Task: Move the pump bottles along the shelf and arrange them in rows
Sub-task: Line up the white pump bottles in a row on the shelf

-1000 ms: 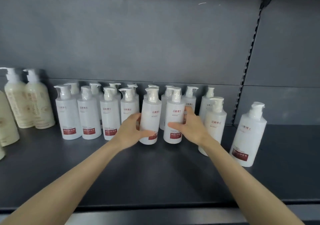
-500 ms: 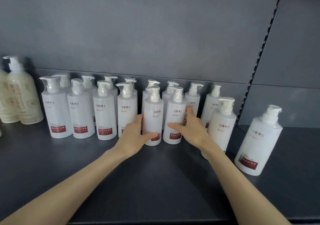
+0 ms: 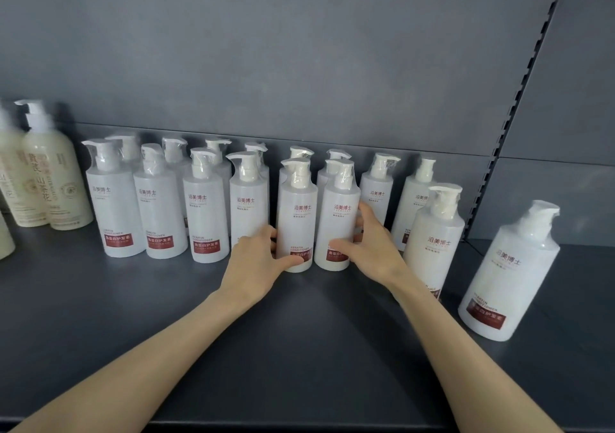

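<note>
A white pump bottle (image 3: 297, 219) is gripped low by the left hand (image 3: 258, 261); the neighbouring bottle (image 3: 337, 219) is clasped by the right hand (image 3: 374, 247). Both are stood upright on the shelf (image 3: 166, 316), side by side between the hands.

Sixteen white pump bottles (image 3: 113, 199), three cream bottles (image 3: 58, 186), and two hands (image 3: 256, 262) show.

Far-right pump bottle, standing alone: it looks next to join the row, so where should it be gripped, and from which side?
Take the far-right pump bottle round its broad cylindrical body, below the shoulder, coming from the front right. It stands on its base, apart from its neighbours, while its film-wrapped pump head is narrow and probably slippery.
</note>
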Available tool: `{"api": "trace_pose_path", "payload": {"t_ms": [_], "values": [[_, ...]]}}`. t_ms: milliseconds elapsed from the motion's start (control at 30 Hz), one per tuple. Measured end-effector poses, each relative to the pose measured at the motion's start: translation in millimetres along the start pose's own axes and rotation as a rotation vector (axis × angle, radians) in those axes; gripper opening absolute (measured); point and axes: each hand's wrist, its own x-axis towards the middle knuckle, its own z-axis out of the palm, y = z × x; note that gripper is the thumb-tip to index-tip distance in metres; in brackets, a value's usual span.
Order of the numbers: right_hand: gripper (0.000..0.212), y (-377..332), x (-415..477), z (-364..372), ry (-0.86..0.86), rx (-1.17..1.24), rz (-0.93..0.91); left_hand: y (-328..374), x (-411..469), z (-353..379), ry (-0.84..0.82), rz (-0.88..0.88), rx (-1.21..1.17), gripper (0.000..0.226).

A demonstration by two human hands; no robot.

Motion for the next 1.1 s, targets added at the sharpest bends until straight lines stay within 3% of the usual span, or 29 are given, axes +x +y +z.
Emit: {"api": "trace_pose_path", "payload": {"t_ms": [1100], "values": [[0.068, 0.5, -1.8, 7.7, 0.055, 0.040, -0.032, -1.5, 2.8, 3.5, 0.059, 0.006, 0.023, 0.046]]}}
